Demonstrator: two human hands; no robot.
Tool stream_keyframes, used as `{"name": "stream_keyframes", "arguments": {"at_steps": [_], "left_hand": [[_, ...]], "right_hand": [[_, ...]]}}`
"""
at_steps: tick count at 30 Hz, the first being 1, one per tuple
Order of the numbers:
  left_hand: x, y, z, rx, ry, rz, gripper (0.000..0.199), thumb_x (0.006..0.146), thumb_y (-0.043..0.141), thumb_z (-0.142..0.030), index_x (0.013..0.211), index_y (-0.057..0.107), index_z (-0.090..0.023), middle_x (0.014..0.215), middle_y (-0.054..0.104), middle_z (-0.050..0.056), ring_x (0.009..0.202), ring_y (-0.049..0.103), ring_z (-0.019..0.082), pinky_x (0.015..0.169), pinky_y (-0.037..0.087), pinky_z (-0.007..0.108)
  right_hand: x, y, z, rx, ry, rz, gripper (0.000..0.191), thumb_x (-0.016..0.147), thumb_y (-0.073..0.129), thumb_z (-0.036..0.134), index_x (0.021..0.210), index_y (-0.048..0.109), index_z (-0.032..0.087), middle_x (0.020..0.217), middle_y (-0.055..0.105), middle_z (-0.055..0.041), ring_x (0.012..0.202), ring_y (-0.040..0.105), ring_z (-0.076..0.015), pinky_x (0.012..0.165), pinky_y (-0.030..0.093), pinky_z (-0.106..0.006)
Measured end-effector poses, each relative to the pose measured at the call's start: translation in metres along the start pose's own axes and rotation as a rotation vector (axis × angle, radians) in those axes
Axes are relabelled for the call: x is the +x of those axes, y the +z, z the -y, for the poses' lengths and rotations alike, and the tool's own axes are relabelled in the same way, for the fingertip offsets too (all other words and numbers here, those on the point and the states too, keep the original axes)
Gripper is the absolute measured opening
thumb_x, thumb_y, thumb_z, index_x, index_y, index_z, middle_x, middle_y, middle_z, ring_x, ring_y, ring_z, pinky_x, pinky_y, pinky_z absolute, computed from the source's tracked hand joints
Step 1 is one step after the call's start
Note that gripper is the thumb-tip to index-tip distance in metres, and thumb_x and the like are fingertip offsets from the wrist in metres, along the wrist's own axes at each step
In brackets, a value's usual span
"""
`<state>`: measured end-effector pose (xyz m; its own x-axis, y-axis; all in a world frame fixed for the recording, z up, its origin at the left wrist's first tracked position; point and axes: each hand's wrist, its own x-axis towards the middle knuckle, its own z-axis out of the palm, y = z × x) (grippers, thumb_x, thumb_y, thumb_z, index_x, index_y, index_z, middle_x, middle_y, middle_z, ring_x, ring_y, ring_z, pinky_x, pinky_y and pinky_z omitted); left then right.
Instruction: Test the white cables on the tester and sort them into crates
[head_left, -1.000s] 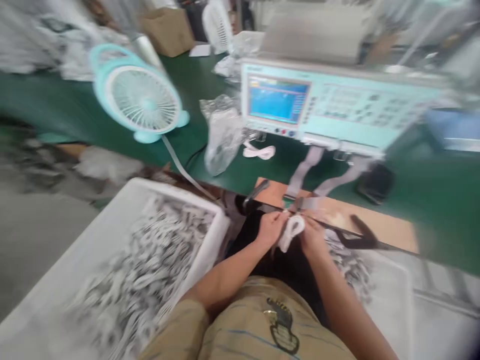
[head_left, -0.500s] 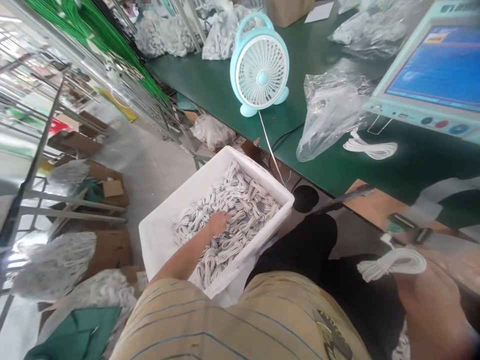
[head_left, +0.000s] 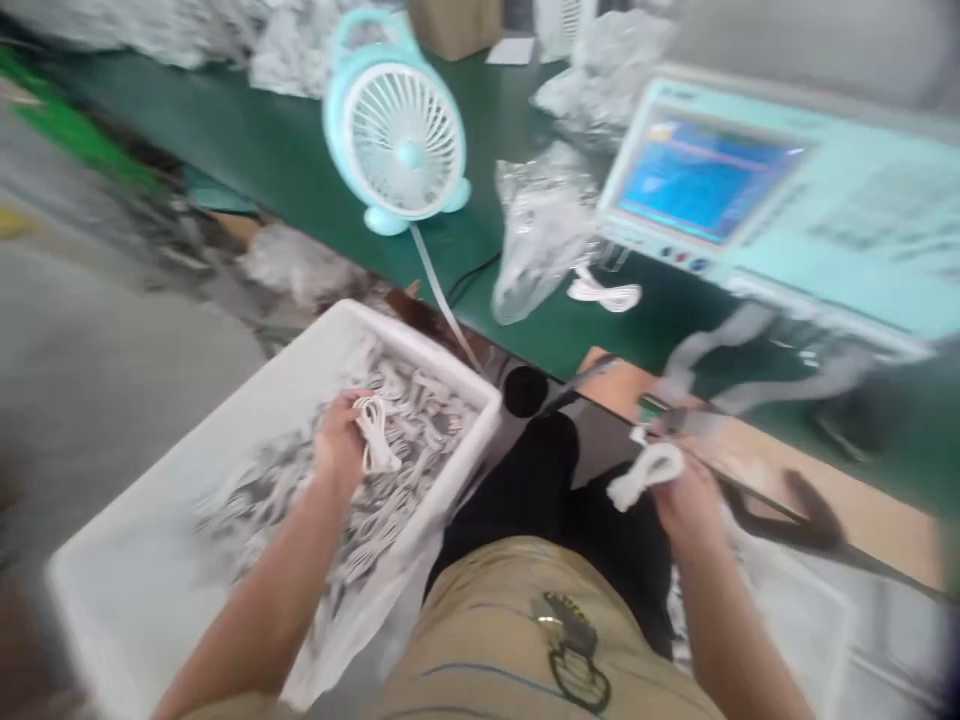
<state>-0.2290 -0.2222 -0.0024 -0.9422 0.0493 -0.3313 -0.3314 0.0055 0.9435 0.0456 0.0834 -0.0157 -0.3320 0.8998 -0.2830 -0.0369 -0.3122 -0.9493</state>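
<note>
Holding a looped white cable [head_left: 375,435] by one side, fingers closed on the bundle, the person's left hand [head_left: 340,437] was over the white bin [head_left: 416,340], just above a heap of similar coils [head_left: 405,520]. Over to the right, the right hand [head_left: 691,500] was half curled against a second white coil [head_left: 643,476] near the front edge of the green desk [head_left: 277,190], though from where I stood I couldn't tell whether it really gripped it. Beyond them on the desk stood a pale-blue fan [head_left: 409,153] and an instrument [head_left: 877,220] with a lit blue screen [head_left: 686,180].
</note>
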Motion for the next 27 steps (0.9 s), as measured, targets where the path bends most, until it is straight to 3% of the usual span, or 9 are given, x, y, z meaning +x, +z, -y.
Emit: {"name": "stream_keyframes", "arguments": {"at_steps": [3, 7, 9, 12, 16, 20, 22, 24, 27], "left_hand": [[-0.048, 0.076, -0.005, 0.073, -0.101, 0.470, 0.013, 0.070, 0.055, -0.033, 0.074, 0.059, -0.021, 0.054, 0.050, -0.001, 0.044, 0.045, 0.012, 0.041, 0.036, 0.024], [-0.117, 0.178, 0.024, 0.293, -0.155, 0.929, 0.025, 0.067, 0.062, -0.041, 0.072, 0.061, -0.016, 0.044, 0.045, -0.005, 0.036, 0.040, 0.008, 0.036, 0.030, 0.020], [-0.137, 0.219, 0.041, 0.270, -0.186, 1.027, 0.032, 0.067, 0.060, -0.046, 0.075, 0.062, -0.015, 0.042, 0.043, -0.006, 0.035, 0.037, 0.008, 0.036, 0.029, 0.020], [-0.150, 0.254, 0.057, 0.162, -0.216, 1.005, 0.033, 0.067, 0.062, -0.046, 0.072, 0.063, -0.014, 0.048, 0.051, -0.003, 0.042, 0.043, 0.008, 0.043, 0.034, 0.020], [-0.160, 0.263, 0.063, 0.038, -0.249, 0.883, 0.020, 0.065, 0.065, -0.033, 0.066, 0.061, -0.013, 0.056, 0.057, -0.002, 0.050, 0.049, 0.008, 0.050, 0.038, 0.019], [-0.172, 0.248, 0.067, 0.030, -0.313, 0.824, 0.020, 0.066, 0.065, -0.033, 0.068, 0.059, -0.015, 0.052, 0.052, -0.005, 0.043, 0.044, 0.006, 0.044, 0.035, 0.018], [-0.177, 0.239, 0.070, 0.000, -0.413, 0.829, 0.025, 0.065, 0.067, -0.037, 0.070, 0.058, -0.015, 0.053, 0.052, -0.005, 0.043, 0.045, 0.007, 0.043, 0.036, 0.018], [-0.180, 0.230, 0.071, -0.028, -0.577, 0.869, 0.032, 0.066, 0.067, -0.043, 0.073, 0.058, -0.014, 0.053, 0.052, -0.004, 0.043, 0.046, 0.007, 0.041, 0.037, 0.018], [-0.178, 0.224, 0.072, -0.064, -0.821, 0.888, 0.037, 0.070, 0.062, -0.051, 0.075, 0.056, -0.015, 0.047, 0.045, -0.005, 0.040, 0.043, 0.007, 0.035, 0.032, 0.016]], "right_hand": [[-0.002, 0.003, 0.004, 0.072, 0.119, 0.033, 0.020, 0.057, 0.073, 0.034, 0.067, 0.069, 0.017, 0.061, 0.064, -0.0015, 0.052, 0.054, -0.0129, 0.049, 0.041, -0.024], [-0.003, 0.002, 0.002, 0.125, 0.142, 0.044, 0.027, 0.061, 0.071, 0.041, 0.070, 0.069, 0.016, 0.060, 0.062, -0.0001, 0.051, 0.051, -0.0114, 0.048, 0.039, -0.023], [-0.004, 0.002, 0.001, 0.155, 0.134, 0.049, 0.027, 0.062, 0.071, 0.042, 0.070, 0.068, 0.016, 0.058, 0.061, 0.0006, 0.050, 0.049, -0.0109, 0.048, 0.038, -0.022], [-0.004, 0.002, 0.000, 0.204, 0.105, 0.065, 0.027, 0.061, 0.071, 0.041, 0.068, 0.065, 0.016, 0.056, 0.059, 0.0017, 0.049, 0.046, -0.0102, 0.048, 0.037, -0.022], [-0.002, 0.003, 0.000, 0.213, 0.057, 0.071, 0.029, 0.062, 0.070, 0.043, 0.063, 0.059, 0.015, 0.053, 0.054, 0.0032, 0.047, 0.043, -0.0092, 0.048, 0.034, -0.022], [-0.012, 0.009, 0.004, 0.173, 0.069, 0.082, 0.032, 0.066, 0.064, 0.047, 0.061, 0.053, 0.017, 0.050, 0.049, 0.0048, 0.044, 0.038, -0.0086, 0.045, 0.032, -0.022], [-0.022, 0.005, 0.006, 0.114, 0.074, 0.112, 0.033, 0.069, 0.061, 0.048, 0.059, 0.049, 0.019, 0.047, 0.044, 0.0058, 0.043, 0.036, -0.0088, 0.043, 0.030, -0.022], [-0.032, -0.015, 0.010, -0.009, 0.064, 0.175, 0.034, 0.073, 0.057, 0.049, 0.059, 0.047, 0.019, 0.048, 0.043, 0.0055, 0.044, 0.037, -0.0094, 0.043, 0.029, -0.022], [-0.043, -0.073, 0.017, -0.406, 0.029, 0.282, 0.033, 0.080, 0.049, 0.046, 0.062, 0.052, 0.019, 0.054, 0.047, 0.0027, 0.049, 0.042, -0.0115, 0.048, 0.032, -0.023]]}}
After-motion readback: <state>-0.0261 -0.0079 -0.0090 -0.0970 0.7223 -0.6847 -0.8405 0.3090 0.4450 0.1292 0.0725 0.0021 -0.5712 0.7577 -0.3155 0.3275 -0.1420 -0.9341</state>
